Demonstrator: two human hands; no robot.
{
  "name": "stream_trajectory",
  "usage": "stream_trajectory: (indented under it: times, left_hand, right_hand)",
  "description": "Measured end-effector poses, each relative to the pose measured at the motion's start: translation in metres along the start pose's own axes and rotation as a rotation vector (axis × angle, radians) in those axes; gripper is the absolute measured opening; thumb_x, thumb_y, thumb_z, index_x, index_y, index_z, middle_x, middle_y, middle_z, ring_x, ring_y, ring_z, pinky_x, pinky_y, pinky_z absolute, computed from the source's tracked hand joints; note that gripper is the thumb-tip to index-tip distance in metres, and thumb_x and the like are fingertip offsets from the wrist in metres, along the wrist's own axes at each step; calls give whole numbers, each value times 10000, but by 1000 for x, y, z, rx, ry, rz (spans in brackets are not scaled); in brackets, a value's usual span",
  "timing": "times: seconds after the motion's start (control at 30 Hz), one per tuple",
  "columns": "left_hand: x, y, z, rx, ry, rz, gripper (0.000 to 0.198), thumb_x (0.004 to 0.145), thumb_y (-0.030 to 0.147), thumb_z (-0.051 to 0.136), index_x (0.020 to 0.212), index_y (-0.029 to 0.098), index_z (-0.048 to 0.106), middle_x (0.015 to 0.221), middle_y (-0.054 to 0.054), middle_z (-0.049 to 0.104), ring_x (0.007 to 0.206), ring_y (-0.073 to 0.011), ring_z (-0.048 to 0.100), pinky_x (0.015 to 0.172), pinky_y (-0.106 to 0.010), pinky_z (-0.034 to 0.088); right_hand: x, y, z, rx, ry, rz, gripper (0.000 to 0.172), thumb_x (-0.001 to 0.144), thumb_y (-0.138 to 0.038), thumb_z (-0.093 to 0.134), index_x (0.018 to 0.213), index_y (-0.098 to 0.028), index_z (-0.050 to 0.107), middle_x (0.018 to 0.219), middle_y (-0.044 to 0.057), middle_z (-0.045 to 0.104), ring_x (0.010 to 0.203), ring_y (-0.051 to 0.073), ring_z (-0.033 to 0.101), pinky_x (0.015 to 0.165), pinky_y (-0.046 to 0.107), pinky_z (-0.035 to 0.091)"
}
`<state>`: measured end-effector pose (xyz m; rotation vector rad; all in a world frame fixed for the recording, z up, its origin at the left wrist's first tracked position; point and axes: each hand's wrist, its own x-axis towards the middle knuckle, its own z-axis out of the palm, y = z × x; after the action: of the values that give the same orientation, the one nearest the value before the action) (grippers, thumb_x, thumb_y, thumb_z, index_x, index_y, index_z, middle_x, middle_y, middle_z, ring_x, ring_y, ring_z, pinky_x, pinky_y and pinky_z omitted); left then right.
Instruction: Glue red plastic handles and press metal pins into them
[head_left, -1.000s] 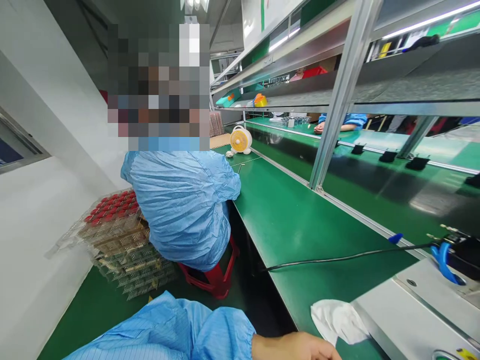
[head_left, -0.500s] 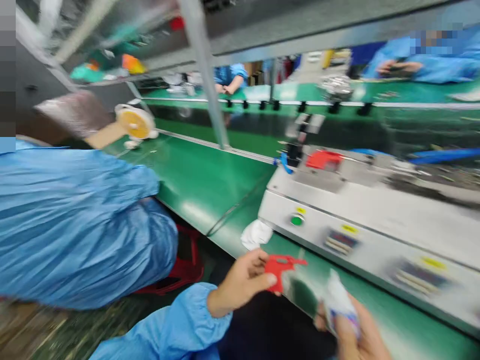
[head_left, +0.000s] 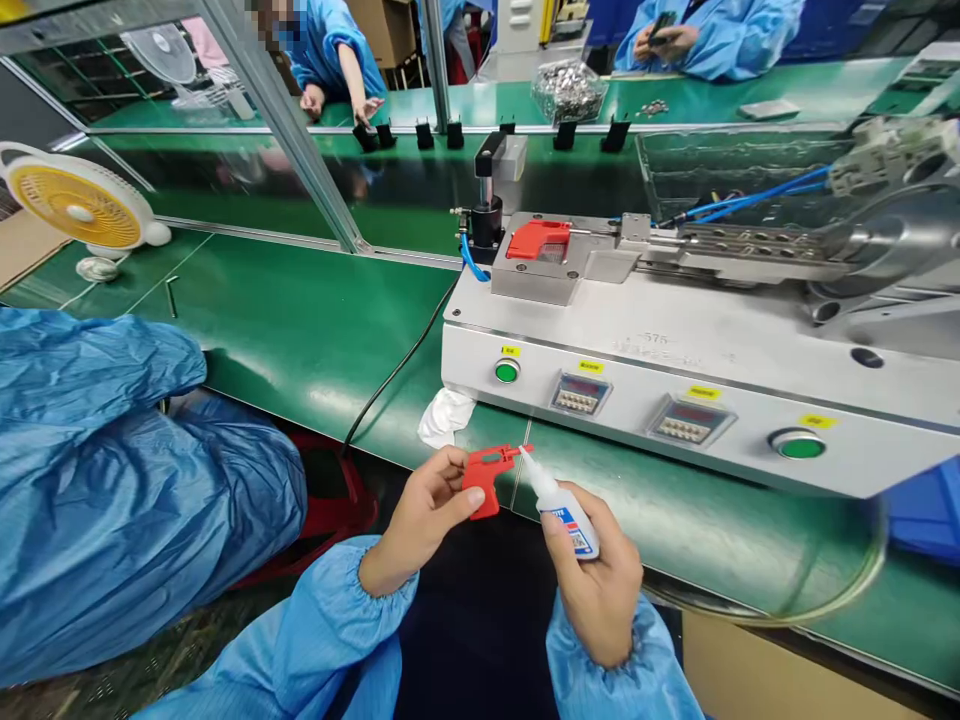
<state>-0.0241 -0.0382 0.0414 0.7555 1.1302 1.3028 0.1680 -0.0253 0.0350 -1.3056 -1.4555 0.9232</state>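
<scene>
My left hand [head_left: 427,510] is closed on a red gun-shaped plastic part [head_left: 484,480], pinched between thumb and fingers, its narrow end pointing right. In my right hand [head_left: 596,570] is a small white glue bottle [head_left: 568,517] with a blue, red and white label. The bottle leans to the left, and its thin nozzle tip is at the narrow end of the red part; whether they touch I cannot tell. Behind my hands, a similar red part [head_left: 536,240] sits in the metal fixture of a grey machine [head_left: 645,335].
A crumpled white cloth [head_left: 445,415] lies against the machine's front left corner. A black cable [head_left: 394,375] crosses the green bench [head_left: 300,320]. A yellow and white fan [head_left: 79,205] stands at far left. A person in blue [head_left: 127,500] sits close on my left; others work across the bench.
My hands have come together, bringing the bottle's nozzle to the end of the red part. The view has swung right and steadied, showing more of the machine.
</scene>
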Motion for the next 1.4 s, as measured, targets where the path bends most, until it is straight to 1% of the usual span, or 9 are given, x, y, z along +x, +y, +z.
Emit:
stream_trajectory:
  times: [0.13, 0.23, 0.43, 0.53, 0.67, 0.77, 0.87, 1.23, 1.4]
  left_hand:
    - [0, 0, 1, 7, -23, -6, 358, 839, 446, 889, 971, 164, 712, 892, -47, 761, 777, -143, 662, 721, -232, 549]
    - [0, 1, 1, 23, -11, -8, 360, 835, 448, 891, 964, 165, 710, 890, -46, 758, 778, -149, 663, 717, -239, 549]
    - [-1, 1, -2, 48, -1, -22, 348, 849, 445, 880, 985, 174, 709, 896, -45, 756, 796, -161, 664, 734, -254, 546]
    - [-1, 0, -2, 49, -12, -21, 350, 850, 451, 878, 989, 178, 708, 904, -45, 759, 803, -164, 666, 744, -260, 549]
    - [-1, 0, -3, 65, 7, -16, 364, 838, 459, 886, 987, 180, 706, 909, -51, 761, 819, -176, 674, 755, -272, 557]
    - [-1, -1, -5, 81, 12, -24, 359, 847, 454, 878, 1003, 179, 709, 937, -61, 770, 853, -186, 688, 778, -279, 565]
    - [-1, -2, -6, 80, 6, -17, 351, 849, 449, 879, 998, 179, 712, 950, -61, 776, 860, -180, 690, 789, -273, 566]
    - [0, 0, -6, 113, 37, -13, 351, 840, 452, 883, 988, 184, 711, 938, -52, 766, 830, -173, 676, 790, -275, 557]
    - [0, -5, -4, 121, 48, -19, 380, 815, 470, 897, 983, 180, 718, 922, -54, 764, 823, -182, 678, 785, -282, 557]
  right_hand:
    - [-3, 9, 4, 3, 37, -64, 242, 976, -427, 702, 1092, -224, 766, 789, 29, 692, 545, 153, 510, 546, 301, 465]
    - [-3, 11, 4, 9, 31, -60, 257, 969, -447, 704, 1073, -223, 773, 725, 13, 654, 513, 143, 471, 530, 300, 450]
    - [1, 0, -2, 107, -57, 159, 337, 965, -526, 682, 989, -198, 754, 640, -9, 564, 530, 141, 449, 520, 289, 392]
    - [2, 0, -1, 273, -112, 267, 404, 952, -594, 682, 954, -192, 731, 569, -35, 483, 505, 134, 416, 502, 285, 352]
    - [4, -2, 3, 511, -167, 406, 429, 936, -617, 702, 903, -190, 687, 554, -47, 436, 490, 125, 383, 480, 285, 305]
    - [5, -5, 4, 615, -232, 480, 434, 937, -614, 703, 841, -194, 653, 549, -50, 418, 476, 117, 359, 471, 284, 272]
    - [6, -6, 5, 673, -252, 527, 444, 936, -618, 704, 825, -194, 634, 554, -55, 411, 469, 106, 336, 461, 277, 246]
    - [5, -5, 8, 718, -264, 579, 438, 942, -611, 691, 805, -209, 586, 558, -64, 384, 467, 97, 300, 468, 276, 244]
    - [-1, 1, 10, 654, -247, 517, 456, 961, -620, 669, 772, -216, 572, 551, -58, 383, 473, 108, 318, 485, 285, 287]
